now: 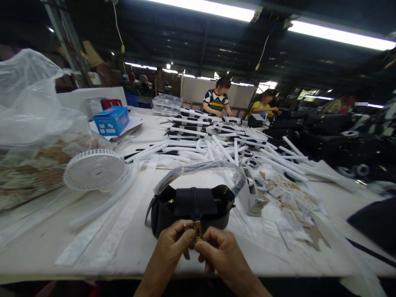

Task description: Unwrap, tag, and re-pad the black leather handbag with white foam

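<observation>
A black handbag (195, 202) stands upright on the white table right in front of me, its top partly open around a central flap. Its handle (182, 170), wrapped in clear plastic, arches up behind the flap. From the flap a strap hangs toward me, ending in a gold metal clasp (197, 230). My left hand (175, 241) pinches this clasp from the left side. On the other side my right hand (216, 247) is closed, thumb and fingers pressed against the clasp's lower right edge. The fingertips hide part of the clasp.
A white fan (94, 170) lies to the left, near a large clear plastic bag (34, 123) and a blue box (111, 121). White wrapped strips (198, 154) cover the table's far part. Right of the handbag are a grey box (252, 198) and piled tags (293, 202). Two people work opposite.
</observation>
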Action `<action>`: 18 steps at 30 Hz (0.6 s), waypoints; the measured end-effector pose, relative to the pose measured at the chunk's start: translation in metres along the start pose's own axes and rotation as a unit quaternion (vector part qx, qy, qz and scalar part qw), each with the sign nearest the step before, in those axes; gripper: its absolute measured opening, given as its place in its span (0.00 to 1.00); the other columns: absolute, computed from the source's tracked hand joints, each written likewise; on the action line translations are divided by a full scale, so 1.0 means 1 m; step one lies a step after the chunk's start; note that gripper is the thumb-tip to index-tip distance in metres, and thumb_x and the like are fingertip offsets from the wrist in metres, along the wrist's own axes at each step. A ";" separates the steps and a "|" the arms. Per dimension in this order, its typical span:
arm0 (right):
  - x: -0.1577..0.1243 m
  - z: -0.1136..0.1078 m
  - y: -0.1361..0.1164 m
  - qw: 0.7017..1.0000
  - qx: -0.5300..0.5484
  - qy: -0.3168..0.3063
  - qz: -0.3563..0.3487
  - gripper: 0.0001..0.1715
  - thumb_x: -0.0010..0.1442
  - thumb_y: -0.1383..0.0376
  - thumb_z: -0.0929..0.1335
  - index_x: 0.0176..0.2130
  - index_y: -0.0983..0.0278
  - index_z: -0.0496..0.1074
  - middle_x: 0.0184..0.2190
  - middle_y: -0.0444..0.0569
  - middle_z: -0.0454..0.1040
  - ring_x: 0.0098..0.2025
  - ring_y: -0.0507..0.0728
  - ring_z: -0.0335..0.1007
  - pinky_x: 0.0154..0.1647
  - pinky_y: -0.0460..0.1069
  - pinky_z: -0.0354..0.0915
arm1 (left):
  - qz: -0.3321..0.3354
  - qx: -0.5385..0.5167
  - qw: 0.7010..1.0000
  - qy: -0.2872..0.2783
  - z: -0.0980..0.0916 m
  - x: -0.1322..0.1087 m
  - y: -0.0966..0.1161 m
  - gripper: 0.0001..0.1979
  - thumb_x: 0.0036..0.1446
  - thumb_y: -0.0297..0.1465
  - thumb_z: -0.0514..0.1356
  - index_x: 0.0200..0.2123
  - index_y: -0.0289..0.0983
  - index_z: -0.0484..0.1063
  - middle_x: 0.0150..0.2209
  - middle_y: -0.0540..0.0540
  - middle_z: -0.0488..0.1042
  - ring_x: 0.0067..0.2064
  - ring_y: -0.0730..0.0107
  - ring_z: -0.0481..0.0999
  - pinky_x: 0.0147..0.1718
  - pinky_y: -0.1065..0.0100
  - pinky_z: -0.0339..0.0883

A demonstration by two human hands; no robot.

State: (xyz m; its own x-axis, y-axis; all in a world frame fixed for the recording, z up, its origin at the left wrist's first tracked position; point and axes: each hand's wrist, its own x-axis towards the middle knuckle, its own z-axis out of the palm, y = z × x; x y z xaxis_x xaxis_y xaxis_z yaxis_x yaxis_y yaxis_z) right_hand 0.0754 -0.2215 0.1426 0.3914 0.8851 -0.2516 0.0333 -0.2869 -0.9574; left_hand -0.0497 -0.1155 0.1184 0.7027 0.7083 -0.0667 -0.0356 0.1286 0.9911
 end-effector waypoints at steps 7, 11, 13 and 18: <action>-0.006 -0.010 -0.007 0.938 -0.255 -0.018 -0.234 0.17 0.66 0.60 0.61 0.31 0.62 0.74 0.25 0.44 0.73 0.27 0.50 0.66 0.30 0.45 0.58 | -0.008 -0.049 0.998 0.034 0.014 0.001 0.008 0.18 0.49 0.45 0.66 0.27 0.33 0.72 0.20 0.52 0.69 0.20 0.78 0.65 0.18 0.76 0.61; -0.008 -0.012 -0.007 0.951 -0.206 -0.005 -0.229 0.21 0.65 0.59 0.62 0.23 0.64 0.68 0.19 0.42 0.65 0.23 0.49 0.60 0.25 0.46 0.54 | -0.047 -0.126 0.990 0.033 0.017 0.001 0.011 0.18 0.47 0.43 0.68 0.27 0.34 0.71 0.19 0.52 0.69 0.20 0.76 0.67 0.17 0.76 0.62; -0.009 -0.014 -0.004 0.961 -0.170 0.013 -0.218 0.23 0.63 0.57 0.63 0.20 0.64 0.65 0.17 0.41 0.63 0.21 0.49 0.59 0.24 0.46 0.53 | -0.072 -0.166 0.982 0.047 0.017 0.001 0.014 0.18 0.45 0.43 0.69 0.28 0.34 0.71 0.20 0.52 0.70 0.20 0.76 0.68 0.17 0.76 0.64; -0.008 -0.024 -0.005 0.972 -0.100 0.045 -0.206 0.22 0.64 0.55 0.63 0.23 0.64 0.70 0.19 0.43 0.68 0.20 0.50 0.63 0.22 0.45 0.59 | -0.079 -0.143 0.985 0.055 0.017 0.001 0.019 0.19 0.43 0.44 0.69 0.28 0.33 0.72 0.22 0.50 0.72 0.21 0.73 0.72 0.19 0.73 0.69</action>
State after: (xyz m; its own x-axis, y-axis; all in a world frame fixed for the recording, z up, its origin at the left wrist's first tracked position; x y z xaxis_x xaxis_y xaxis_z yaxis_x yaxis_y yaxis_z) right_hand 0.0940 -0.2360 0.1526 0.3863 0.9068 0.1689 0.3782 0.0114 -0.9257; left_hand -0.0380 -0.1240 0.1389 0.6352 0.7326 -0.2444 -0.1416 0.4216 0.8957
